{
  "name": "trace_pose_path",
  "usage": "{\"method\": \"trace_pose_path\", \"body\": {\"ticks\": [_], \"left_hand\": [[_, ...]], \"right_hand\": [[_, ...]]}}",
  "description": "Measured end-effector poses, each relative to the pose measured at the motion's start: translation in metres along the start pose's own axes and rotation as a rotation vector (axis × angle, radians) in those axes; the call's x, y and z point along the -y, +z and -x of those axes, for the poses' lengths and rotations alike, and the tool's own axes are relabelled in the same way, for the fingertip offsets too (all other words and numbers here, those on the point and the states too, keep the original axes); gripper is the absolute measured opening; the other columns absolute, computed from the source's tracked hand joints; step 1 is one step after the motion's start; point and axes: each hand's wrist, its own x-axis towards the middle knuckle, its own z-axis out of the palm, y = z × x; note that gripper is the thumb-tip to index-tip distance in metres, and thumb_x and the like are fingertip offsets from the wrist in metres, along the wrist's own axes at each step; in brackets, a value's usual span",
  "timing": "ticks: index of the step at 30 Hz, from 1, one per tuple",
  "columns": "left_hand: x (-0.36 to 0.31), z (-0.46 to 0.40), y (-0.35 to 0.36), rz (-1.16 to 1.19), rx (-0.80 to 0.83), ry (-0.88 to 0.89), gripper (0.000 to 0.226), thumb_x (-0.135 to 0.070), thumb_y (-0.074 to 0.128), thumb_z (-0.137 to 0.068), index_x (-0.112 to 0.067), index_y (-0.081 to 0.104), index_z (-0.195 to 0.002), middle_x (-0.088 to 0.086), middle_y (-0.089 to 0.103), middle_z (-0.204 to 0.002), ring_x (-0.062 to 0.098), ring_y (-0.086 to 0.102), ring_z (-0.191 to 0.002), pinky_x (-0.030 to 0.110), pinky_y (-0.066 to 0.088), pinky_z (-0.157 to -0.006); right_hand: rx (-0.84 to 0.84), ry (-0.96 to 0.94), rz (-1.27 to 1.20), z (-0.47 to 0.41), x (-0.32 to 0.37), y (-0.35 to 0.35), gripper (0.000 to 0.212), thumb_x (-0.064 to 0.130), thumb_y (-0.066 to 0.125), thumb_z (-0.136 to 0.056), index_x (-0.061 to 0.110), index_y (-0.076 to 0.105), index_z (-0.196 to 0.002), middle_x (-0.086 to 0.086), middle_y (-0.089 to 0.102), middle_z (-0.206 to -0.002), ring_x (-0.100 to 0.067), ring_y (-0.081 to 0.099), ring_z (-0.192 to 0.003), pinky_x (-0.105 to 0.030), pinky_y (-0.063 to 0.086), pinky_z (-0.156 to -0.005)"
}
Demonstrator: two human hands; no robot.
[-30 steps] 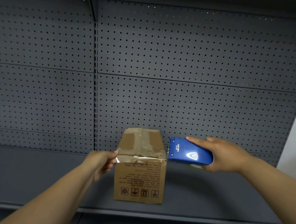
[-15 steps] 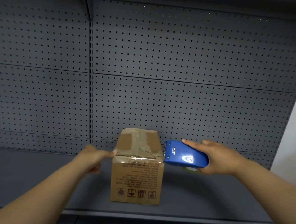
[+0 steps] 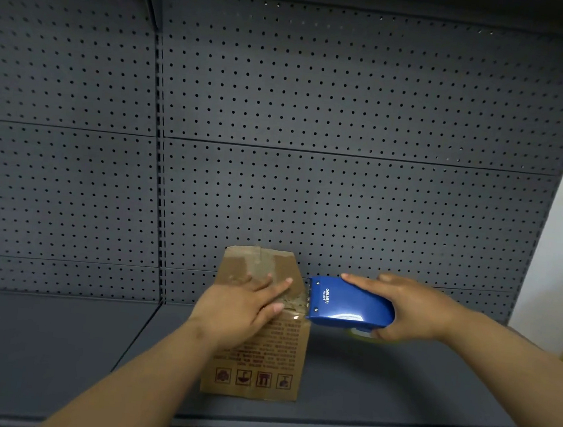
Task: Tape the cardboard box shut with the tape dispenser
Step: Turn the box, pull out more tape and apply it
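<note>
Grey pegboard backs the dark shelf (image 3: 394, 389) where your cardboard box (image 3: 259, 359) stands upright, near the front edge, flaps folded down. Your left hand (image 3: 247, 308) lies flat and spread across the box's top front edge, fingers reaching toward the right corner and pressing down on what looks like a clear strip of tape. Your right hand (image 3: 411, 310) is wrapped round the blue tape dispenser (image 3: 350, 304), whose toothed mouth sits against the box's upper right corner — touching it, as far as you can see.

You seem to be at the end of a pass across the top: strip laid, blade at the corner. The next move likely calls for a firm downward tilt of the dispenser to cut the tape, while your left palm keeps the box from sliding or tipping.

Half a second ago your left hand only pinched the left top corner; now it has come over the top — and the dispenser has closed in on the corner.
</note>
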Motion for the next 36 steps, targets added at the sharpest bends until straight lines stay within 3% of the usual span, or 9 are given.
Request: {"method": "trace_pose_path", "body": {"ticks": [3,10,13,19,24,31,34,36], "left_hand": [[0.002,0.0,0.007,-0.042,-0.066,0.004,0.081,-0.066,-0.018,-0.068,-0.047,0.009,-0.143,-0.011,0.025,-0.154,0.018,0.029,-0.14,0.038,0.036,-0.105],[0.011,0.0,0.017,-0.024,-0.085,-0.008,0.095,-0.069,-0.03,-0.063,-0.045,0.015,-0.143,-0.01,0.028,-0.153,0.019,0.031,-0.139,0.038,0.034,-0.109],[0.012,0.001,0.018,-0.016,-0.09,-0.008,0.096,-0.07,-0.031,-0.061,-0.046,0.015,-0.142,-0.011,0.027,-0.153,0.018,0.03,-0.139,0.039,0.035,-0.108],[0.011,0.0,0.017,-0.018,-0.093,-0.009,0.095,-0.069,-0.03,-0.062,-0.046,0.015,-0.142,-0.011,0.027,-0.153,0.018,0.031,-0.139,0.039,0.036,-0.108],[0.012,0.002,0.017,-0.008,-0.098,-0.019,0.092,-0.07,-0.027,-0.063,-0.047,0.014,-0.142,-0.013,0.026,-0.153,0.017,0.029,-0.14,0.037,0.036,-0.108],[0.007,-0.002,0.016,-0.033,-0.095,-0.019,0.096,-0.07,-0.032,-0.06,-0.048,0.014,-0.142,-0.013,0.026,-0.153,0.017,0.03,-0.14,0.037,0.039,-0.105],[0.005,-0.001,0.015,-0.04,-0.097,-0.017,0.092,-0.068,-0.029,-0.063,-0.047,0.015,-0.142,-0.013,0.027,-0.153,0.017,0.031,-0.139,0.036,0.038,-0.104],[0.004,-0.001,0.014,-0.038,-0.092,-0.017,0.089,-0.068,-0.026,-0.065,-0.048,0.015,-0.141,-0.014,0.027,-0.153,0.016,0.03,-0.139,0.036,0.037,-0.105]], "right_hand": [[0.069,0.015,-0.037,0.001,-0.006,0.001,0.089,0.051,0.063,-0.073,0.069,-0.005,-0.126,0.013,0.045,-0.103,-0.007,0.048,-0.09,-0.021,0.044,-0.076],[0.145,0.008,-0.118,0.001,-0.011,-0.002,0.093,0.033,0.064,-0.072,0.073,-0.006,-0.118,0.023,0.04,-0.1,-0.004,0.047,-0.09,-0.014,0.039,-0.073],[0.154,0.007,-0.135,0.001,-0.013,-0.003,0.094,0.035,0.065,-0.07,0.074,-0.005,-0.119,0.023,0.04,-0.103,-0.001,0.047,-0.09,-0.013,0.037,-0.071],[0.155,0.016,-0.124,0.006,-0.015,-0.001,0.094,0.048,0.061,-0.064,0.075,-0.009,-0.12,0.016,0.044,-0.116,-0.004,0.045,-0.1,-0.026,0.045,-0.086],[0.172,0.016,-0.092,0.016,-0.028,-0.007,0.093,0.051,0.059,-0.062,0.074,-0.007,-0.123,0.017,0.042,-0.129,-0.004,0.044,-0.106,-0.023,0.043,-0.089],[0.232,0.046,0.084,0.009,-0.01,-0.03,0.086,0.046,0.061,-0.068,0.075,0.001,-0.122,0.017,0.046,-0.102,-0.009,0.051,-0.095,-0.027,0.048,-0.084],[0.375,0.045,0.191,-0.007,0.016,-0.048,0.088,0.03,0.061,-0.066,0.067,0.013,-0.13,0.007,0.051,-0.104,-0.015,0.055,-0.09,-0.033,0.052,-0.075],[0.463,0.07,0.244,-0.019,0.034,-0.058,0.086,0.027,0.062,-0.066,0.063,0.019,-0.132,0.004,0.054,-0.101,-0.016,0.056,-0.084,-0.029,0.049,-0.066]]}}
